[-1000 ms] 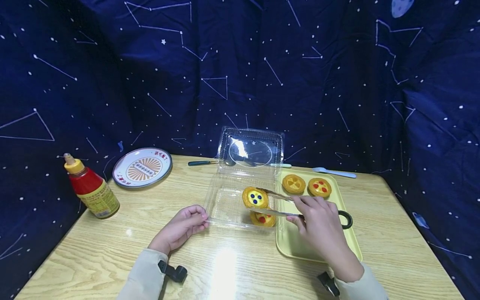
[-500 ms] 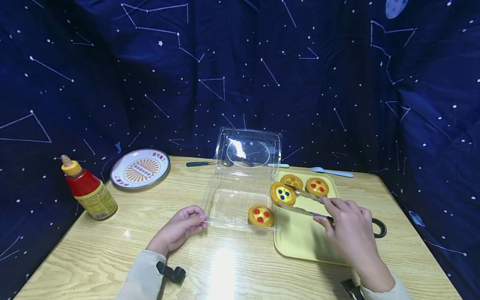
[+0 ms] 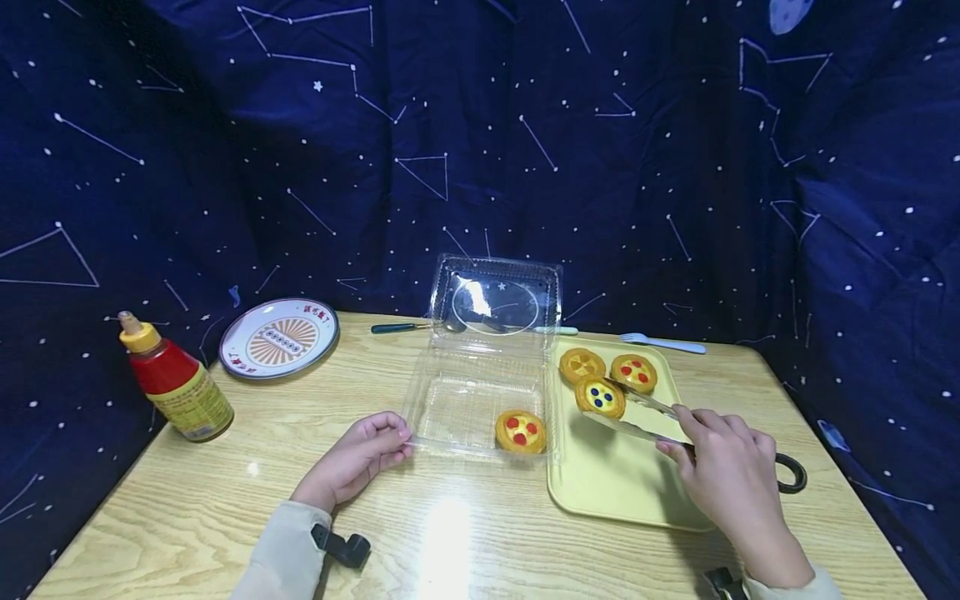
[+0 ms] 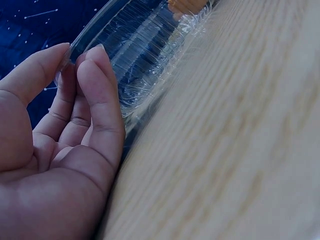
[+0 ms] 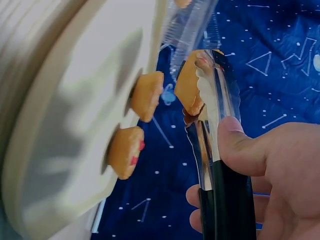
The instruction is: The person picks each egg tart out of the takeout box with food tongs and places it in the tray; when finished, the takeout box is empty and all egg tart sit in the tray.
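With my right hand [image 3: 731, 475] I grip metal tongs [image 5: 220, 115] with black handles. Their tips hold an egg tart with blue dots [image 3: 600, 397] above the yellow tray [image 3: 615, 483], raised off it in the right wrist view. Two more tarts rest on the tray's far part: a plain-topped tart [image 3: 581, 365] and a tart with red dots [image 3: 634, 374]. My left hand [image 3: 358, 458] pinches the near left rim of a clear plastic clamshell box [image 3: 457, 412], whose lid stands up. Another red-dotted tart [image 3: 521, 432] sits in the box's near right corner.
Behind the box lie a dark-handled spoon [image 3: 401, 327], a pale green handle [image 3: 557, 331] and a light blue fork [image 3: 663, 342]. A round plate [image 3: 279, 337] and a red sauce bottle [image 3: 176, 379] stand at the left. A starry dark cloth [image 3: 480, 150] hangs behind the table.
My right hand has moved right with the tongs, carrying the blue-dotted tart from over the box to over the tray. My left hand stays at the box rim.
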A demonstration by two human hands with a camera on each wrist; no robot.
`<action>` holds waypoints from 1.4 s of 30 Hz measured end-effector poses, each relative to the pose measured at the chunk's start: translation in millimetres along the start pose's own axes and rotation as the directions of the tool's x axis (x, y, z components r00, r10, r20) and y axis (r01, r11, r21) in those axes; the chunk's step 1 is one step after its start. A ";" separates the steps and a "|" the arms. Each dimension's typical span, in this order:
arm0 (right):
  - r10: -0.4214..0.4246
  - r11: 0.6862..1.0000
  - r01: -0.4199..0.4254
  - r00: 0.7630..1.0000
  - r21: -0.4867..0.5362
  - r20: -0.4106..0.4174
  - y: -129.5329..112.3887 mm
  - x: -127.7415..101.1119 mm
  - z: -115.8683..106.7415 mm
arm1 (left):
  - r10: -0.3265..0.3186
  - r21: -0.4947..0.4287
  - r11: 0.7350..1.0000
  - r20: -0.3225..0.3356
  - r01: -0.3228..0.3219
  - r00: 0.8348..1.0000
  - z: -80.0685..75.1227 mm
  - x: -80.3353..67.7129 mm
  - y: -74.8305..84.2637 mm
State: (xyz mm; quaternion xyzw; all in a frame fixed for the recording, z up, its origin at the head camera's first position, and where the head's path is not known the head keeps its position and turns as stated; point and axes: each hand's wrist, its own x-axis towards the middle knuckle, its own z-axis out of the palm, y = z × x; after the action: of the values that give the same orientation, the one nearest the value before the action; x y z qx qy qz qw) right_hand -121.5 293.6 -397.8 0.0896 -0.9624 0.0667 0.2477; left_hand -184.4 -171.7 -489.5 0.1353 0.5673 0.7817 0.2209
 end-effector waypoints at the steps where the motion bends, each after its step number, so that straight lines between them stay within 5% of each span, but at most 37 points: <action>1: 0.002 1.000 -0.002 1.000 -0.002 0.004 1.6 0.1 2.1 | 0.002 0.001 1.000 0.002 -0.002 1.000 0.0 0.1 0.2; 21: 0.022 0.998 -0.014 0.993 -0.065 0.114 3.8 3.5 30.0 | -0.006 0.009 1.000 -0.003 0.006 1.000 2.8 3.2 0.0; 33: 0.060 0.998 -0.059 0.979 -0.014 0.196 1.3 1.8 20.4 | -0.010 0.001 1.000 -0.012 0.010 1.000 2.7 0.7 1.4; 42: 0.031 0.999 -0.033 0.988 0.011 0.152 -4.0 4.1 7.2 | -0.014 -0.005 1.000 -0.014 0.014 1.000 0.9 -0.5 0.4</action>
State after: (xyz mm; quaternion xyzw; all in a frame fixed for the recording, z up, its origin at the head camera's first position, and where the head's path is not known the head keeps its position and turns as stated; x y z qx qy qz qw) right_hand -127.5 287.8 -401.7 0.0805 -0.9793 0.0703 0.1721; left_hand -183.6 -171.3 -488.8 0.1251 0.5677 0.7826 0.2226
